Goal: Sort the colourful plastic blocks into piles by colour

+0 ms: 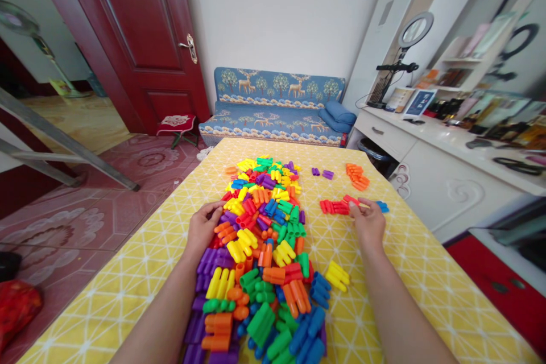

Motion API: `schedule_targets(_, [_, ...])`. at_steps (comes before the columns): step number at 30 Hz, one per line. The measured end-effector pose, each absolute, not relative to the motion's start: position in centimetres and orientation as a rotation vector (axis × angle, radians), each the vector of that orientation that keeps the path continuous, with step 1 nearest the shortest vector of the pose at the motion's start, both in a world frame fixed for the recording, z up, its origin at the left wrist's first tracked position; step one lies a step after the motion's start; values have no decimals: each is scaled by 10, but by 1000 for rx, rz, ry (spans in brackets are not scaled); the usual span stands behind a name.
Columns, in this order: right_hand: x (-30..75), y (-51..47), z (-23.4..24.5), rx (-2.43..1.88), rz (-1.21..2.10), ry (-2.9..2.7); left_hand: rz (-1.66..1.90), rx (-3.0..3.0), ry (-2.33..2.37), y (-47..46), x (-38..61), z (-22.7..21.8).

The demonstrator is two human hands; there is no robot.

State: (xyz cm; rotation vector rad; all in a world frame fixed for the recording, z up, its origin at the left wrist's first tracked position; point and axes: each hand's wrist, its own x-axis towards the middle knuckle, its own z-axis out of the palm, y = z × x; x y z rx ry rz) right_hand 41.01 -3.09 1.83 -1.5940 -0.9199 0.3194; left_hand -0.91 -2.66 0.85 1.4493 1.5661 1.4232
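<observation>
Many colourful plastic building blocks, shaped like joined tubes, lie in a long heap [264, 227] down the middle of the table. My left hand [203, 228] rests at the heap's left edge, thumb and forefinger apart and touching blocks; some of its fingertips are hidden. Over to the right, my right hand [369, 222] pinches a red block [350, 200] at the end of a red group [333, 207]. Just beyond that hand is a blue block [383, 206]. Orange blocks [356, 176] form a group farther back, with purple blocks [327, 174] to their left.
A yellow patterned cloth [409, 284] covers the table. One yellow block [338, 276] lies apart, right of the heap. Behind the table stands a blue sofa [273, 114]; a white dresser [426, 148] is on the right and a red stool [177, 124] at the back left.
</observation>
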Motion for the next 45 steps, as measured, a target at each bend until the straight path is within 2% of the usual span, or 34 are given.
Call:
schedule_targets(9, [414, -30, 4, -1599, 441, -841, 1400, 1450, 1581, -26, -9, 10])
schedule_targets(25, [396, -38, 17, -1800, 108, -1036, 1420, 1450, 1564, -25, -12, 4])
schedule_targets(28, [390, -46, 41, -1662, 299, -1181, 1420, 1443, 1562, -24, -11, 3])
schedule_targets(32, [384, -68, 79, -1651, 803, -1782, 1428, 1428, 1548, -24, -10, 5])
schedule_targets(34, [381, -80, 89, -1729, 920, -1999, 1429, 1429, 1547, -25, -9, 6])
schedule_targets(39, [375, -101, 84, -1994, 919, -2145, 1434, 1445, 1567, -26, -10, 7])
schedule_targets(45, [375, -109, 66, -1953, 912, -2150, 1418, 1439, 1591, -25, -9, 6])
